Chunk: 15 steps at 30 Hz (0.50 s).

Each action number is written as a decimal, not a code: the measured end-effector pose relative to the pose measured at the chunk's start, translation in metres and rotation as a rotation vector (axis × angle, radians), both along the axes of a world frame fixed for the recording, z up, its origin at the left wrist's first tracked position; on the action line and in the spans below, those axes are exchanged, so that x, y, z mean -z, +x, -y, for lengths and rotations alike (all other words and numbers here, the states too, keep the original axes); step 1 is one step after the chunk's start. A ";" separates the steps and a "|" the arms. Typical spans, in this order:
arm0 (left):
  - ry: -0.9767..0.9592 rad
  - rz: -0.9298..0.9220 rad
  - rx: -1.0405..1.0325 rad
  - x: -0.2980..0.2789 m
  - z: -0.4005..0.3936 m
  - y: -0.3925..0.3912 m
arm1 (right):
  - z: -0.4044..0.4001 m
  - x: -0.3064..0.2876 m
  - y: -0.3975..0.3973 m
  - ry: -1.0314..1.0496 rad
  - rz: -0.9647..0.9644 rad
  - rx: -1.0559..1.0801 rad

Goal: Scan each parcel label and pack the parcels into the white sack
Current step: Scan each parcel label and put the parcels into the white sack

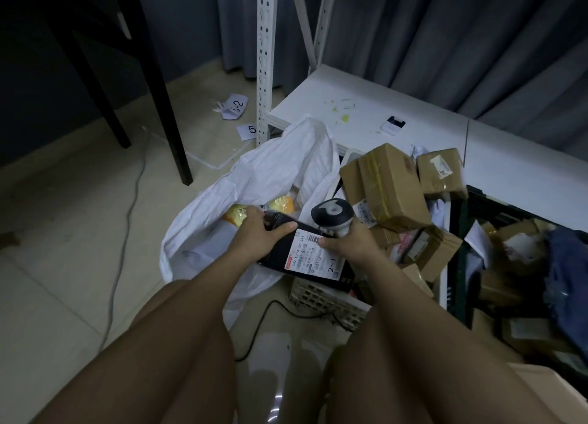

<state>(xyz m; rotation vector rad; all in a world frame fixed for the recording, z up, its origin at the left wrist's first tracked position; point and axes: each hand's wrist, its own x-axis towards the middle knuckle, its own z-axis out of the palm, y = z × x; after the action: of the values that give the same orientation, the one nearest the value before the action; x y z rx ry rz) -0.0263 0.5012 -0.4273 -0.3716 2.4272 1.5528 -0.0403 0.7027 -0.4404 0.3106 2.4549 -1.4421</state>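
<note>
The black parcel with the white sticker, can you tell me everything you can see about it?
The black parcel is a flat, dark, shiny package, plastic by the look of it. A white label with barcodes, small print and a handwritten "2-1" faces up. It is held tilted between the white sack and the basket. The left hand grips its far end; the right hand, also holding a scanner, touches the label's edge.

A parcel sorting room: white slotted shelving [266, 57], crates heaped with cardboard parcels [386, 185], numbered paper slips [234, 106] on the floor.
</note>
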 end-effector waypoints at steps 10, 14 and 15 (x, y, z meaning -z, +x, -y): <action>0.329 -0.086 0.105 -0.017 0.020 0.001 | 0.000 0.001 -0.004 -0.105 -0.065 0.041; 0.367 -0.179 0.035 -0.025 0.027 -0.004 | 0.013 -0.012 -0.003 -0.262 -0.141 0.105; 0.356 -0.206 0.001 -0.026 0.028 -0.005 | 0.018 -0.014 -0.003 -0.287 -0.162 0.113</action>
<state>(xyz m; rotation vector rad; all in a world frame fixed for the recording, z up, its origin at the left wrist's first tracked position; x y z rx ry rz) -0.0311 0.4728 -0.4017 -0.1481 2.2208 2.0640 -0.0435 0.6851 -0.4261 0.2839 2.3370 -1.9094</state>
